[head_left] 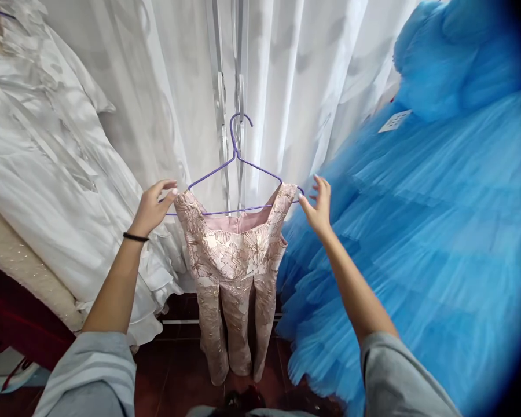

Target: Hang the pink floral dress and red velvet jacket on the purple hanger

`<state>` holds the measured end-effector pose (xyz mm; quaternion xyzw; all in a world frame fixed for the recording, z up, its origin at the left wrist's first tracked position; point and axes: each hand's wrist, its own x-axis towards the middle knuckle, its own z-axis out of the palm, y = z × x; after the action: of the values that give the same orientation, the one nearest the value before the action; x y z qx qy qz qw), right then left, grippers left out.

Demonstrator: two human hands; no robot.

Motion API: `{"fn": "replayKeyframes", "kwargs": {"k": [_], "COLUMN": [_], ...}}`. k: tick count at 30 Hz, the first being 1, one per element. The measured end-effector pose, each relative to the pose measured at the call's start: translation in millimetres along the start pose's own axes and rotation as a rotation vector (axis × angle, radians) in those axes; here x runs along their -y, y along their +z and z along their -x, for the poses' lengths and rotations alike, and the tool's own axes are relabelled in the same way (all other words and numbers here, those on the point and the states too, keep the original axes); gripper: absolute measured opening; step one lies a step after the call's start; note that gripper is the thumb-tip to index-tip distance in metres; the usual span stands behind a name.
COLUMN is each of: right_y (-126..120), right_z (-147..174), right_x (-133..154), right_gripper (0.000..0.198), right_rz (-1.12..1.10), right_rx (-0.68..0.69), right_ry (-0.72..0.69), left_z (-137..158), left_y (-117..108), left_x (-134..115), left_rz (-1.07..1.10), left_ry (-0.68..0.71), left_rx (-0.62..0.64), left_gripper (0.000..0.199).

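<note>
A pale pink brocade dress (237,255) with wide straps hangs on a purple wire hanger (256,166) in front of me. My left hand (153,205), a dark band at its wrist, is at the hanger's left end beside the dress strap. Its fingers are curved, with a small gap between thumb and fingertips. At the opposite end, my right hand (319,205) has its fingers spread, and the thumb tip is at the hanger's corner beside the right strap. The hanger's hook lies by two long metal door handles; whether it is hooked there I cannot tell.
White satin dresses (47,145) hang on the left, with dark red fabric (13,313) below. A large blue tulle gown (417,231) with a white tag (395,121) fills the right. White curtains (286,75) stand behind, above a dark red tiled floor (173,376).
</note>
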<state>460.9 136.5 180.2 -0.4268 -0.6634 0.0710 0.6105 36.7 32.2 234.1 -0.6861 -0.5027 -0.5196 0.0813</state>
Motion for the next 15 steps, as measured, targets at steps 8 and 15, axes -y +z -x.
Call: {"fn": "replayKeyframes", "kwargs": {"k": [8,15], "right_y": [-20.5,-37.2], "right_z": [-82.1,-53.6], "right_x": [5.1,-12.0], "right_gripper": [0.061,0.069], "right_rz": [-0.043,-0.11], "right_rx": [0.64,0.527], "right_ry": [-0.152,-0.016], "left_z": [1.9,35.1], "left_y": [-2.0,2.2], "left_x": [9.2,41.1], "left_rz": [-0.167,0.109], "left_ry": [-0.03,-0.193], "left_rx": [0.106,-0.126], "left_gripper": [0.048,0.052]}}
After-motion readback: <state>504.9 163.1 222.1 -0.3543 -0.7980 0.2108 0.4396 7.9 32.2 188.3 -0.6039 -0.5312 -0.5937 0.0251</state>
